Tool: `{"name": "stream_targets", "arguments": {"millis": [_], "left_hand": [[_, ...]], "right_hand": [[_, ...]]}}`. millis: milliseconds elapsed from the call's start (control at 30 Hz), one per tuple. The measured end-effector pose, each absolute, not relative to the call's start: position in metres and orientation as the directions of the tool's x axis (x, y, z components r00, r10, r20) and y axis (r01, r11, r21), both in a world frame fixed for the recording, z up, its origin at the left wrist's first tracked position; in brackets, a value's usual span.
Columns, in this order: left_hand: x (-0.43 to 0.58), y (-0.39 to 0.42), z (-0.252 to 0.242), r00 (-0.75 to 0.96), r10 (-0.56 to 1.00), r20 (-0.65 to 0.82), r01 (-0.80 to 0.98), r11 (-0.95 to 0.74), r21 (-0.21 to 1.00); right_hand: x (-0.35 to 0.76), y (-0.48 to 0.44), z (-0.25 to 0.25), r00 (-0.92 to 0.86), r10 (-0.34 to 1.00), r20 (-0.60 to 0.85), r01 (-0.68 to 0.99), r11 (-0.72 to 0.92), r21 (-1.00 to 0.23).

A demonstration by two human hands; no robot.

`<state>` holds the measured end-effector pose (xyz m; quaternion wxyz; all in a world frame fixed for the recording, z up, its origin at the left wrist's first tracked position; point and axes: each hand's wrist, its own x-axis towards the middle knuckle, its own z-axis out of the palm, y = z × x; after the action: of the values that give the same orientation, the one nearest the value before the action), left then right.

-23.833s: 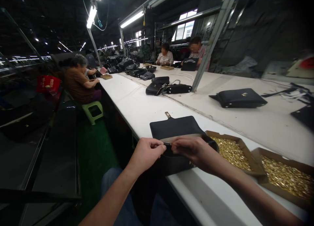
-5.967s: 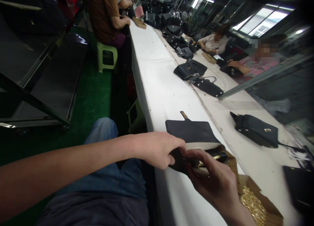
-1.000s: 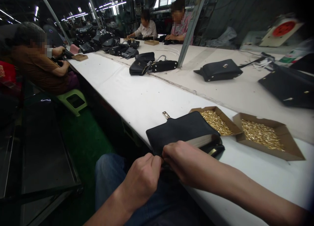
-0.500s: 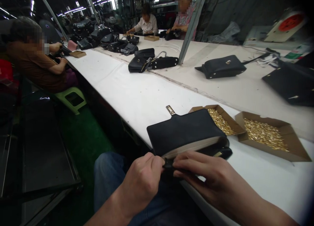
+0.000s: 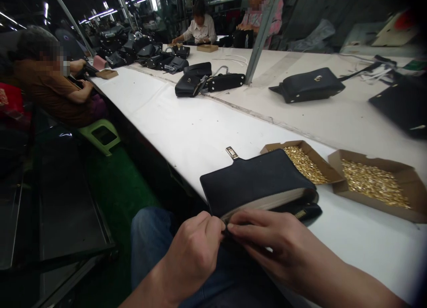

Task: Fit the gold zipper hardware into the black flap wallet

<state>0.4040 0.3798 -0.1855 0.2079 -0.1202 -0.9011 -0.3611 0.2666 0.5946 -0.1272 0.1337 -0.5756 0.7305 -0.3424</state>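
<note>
The black bag lay at the near edge of the white table, its flap folded open and away from the person, with the gold-coloured clasp pointing outward. The pale lining and a gold-toothed zip were exposed. The left hand, fingers curled, pinched the bag's near rim between thumb and forefinger. The right hand pinched the same rim just beside it, thumb and fingertips drawn together; the exact spot between the fingertips was too dark to make out. Both hands were over the denim-clad lap. Beyond the bag stood two cardboard trays of small gold-coloured pieces, the nearer one partly behind the flap. A second black bag lay farther off, right of a metal post. A co-worker in brown sat on a green stool at the left.
</note>
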Motion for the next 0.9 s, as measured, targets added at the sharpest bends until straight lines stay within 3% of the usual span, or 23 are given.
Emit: {"name": "stream_targets", "arguments": {"millis": [533, 700, 900], "left_hand": [[0.409, 0.38, -0.193, -0.863, 0.062, 0.501, 0.4, 0.689, 0.604], [0.411, 0.382, -0.191, -0.893, 0.021, 0.449, 0.354, 0.649, 0.674], [0.409, 0.38, -0.186, -0.855, 0.165, 0.492, 0.424, 0.769, 0.478]], "right_hand": [[0.271, 0.585, -0.128, -0.334, -0.938, 0.093, -0.654, 0.159, -0.74], [0.268, 0.581, -0.122, -0.346, -0.934, 0.089, -0.655, 0.172, -0.736], [0.267, 0.582, -0.121, -0.306, -0.945, 0.118, -0.662, 0.122, -0.74]]}}
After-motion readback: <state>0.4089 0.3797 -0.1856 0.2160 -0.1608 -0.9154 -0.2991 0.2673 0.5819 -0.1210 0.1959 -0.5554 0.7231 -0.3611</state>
